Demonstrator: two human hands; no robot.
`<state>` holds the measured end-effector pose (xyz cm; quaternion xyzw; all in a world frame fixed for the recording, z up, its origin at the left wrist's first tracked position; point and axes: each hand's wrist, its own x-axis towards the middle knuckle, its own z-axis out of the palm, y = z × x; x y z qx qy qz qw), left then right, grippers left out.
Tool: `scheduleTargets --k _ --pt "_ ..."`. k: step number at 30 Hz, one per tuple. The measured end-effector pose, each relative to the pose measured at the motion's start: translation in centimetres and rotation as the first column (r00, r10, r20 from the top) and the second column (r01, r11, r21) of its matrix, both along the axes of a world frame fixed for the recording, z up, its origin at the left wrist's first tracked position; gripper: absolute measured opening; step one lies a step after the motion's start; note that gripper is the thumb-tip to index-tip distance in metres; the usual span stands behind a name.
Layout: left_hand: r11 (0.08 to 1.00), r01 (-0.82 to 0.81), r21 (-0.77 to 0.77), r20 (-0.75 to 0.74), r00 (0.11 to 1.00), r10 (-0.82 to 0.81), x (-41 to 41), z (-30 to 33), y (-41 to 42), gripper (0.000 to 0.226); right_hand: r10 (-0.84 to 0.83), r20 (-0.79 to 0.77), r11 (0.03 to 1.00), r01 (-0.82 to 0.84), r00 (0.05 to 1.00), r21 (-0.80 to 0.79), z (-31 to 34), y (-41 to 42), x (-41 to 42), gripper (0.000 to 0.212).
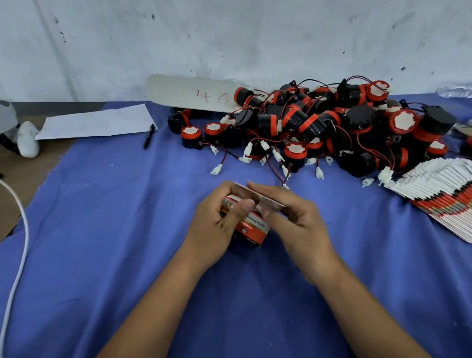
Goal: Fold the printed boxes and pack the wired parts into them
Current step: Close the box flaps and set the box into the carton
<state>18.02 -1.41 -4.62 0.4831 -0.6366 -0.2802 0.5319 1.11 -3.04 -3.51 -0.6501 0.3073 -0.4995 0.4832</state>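
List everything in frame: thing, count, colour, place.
printed box: one, red, white and black, centre, held over the cloth
wired parts: a pile, too many to count, black and red, far centre
flat boxes: a fanned stack, white and red, right
cloth: one, blue, covering the table
paper sheet: one, white, far left
pen: one, black, beside the sheet
water bottle: one, clear, lying far right
cable: one, white, left
left hand: grips the box
right hand: pinches its flap
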Motion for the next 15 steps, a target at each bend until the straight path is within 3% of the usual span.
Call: scheduleTargets --k 5,7,12,15 --pt "0.995 -0.085 0.048 -0.107 0.990 0.089 -0.03 -0.08 0.02 0.034 -0.005 0.034 0.996 0.002 0.999 0.091 0.20 0.71 0.85 0.033" --pt "0.998 -0.059 0.013 -0.076 0.995 0.059 -0.01 -0.14 0.05 0.031 -0.010 0.047 0.997 0.006 0.999 0.082 0.16 0.67 0.86 0.025" --pt "0.997 -0.045 -0.070 0.060 0.997 0.049 -0.03 -0.18 0.03 0.011 -0.028 0.067 0.992 0.019 0.997 0.122 -0.06 0.44 0.46 0.029" --pt "0.994 -0.055 -0.093 0.106 0.992 0.065 -0.01 -0.19 0.04 0.011 -0.035 0.084 0.990 0.023 0.996 0.137 -0.04 0.44 0.35 0.030"
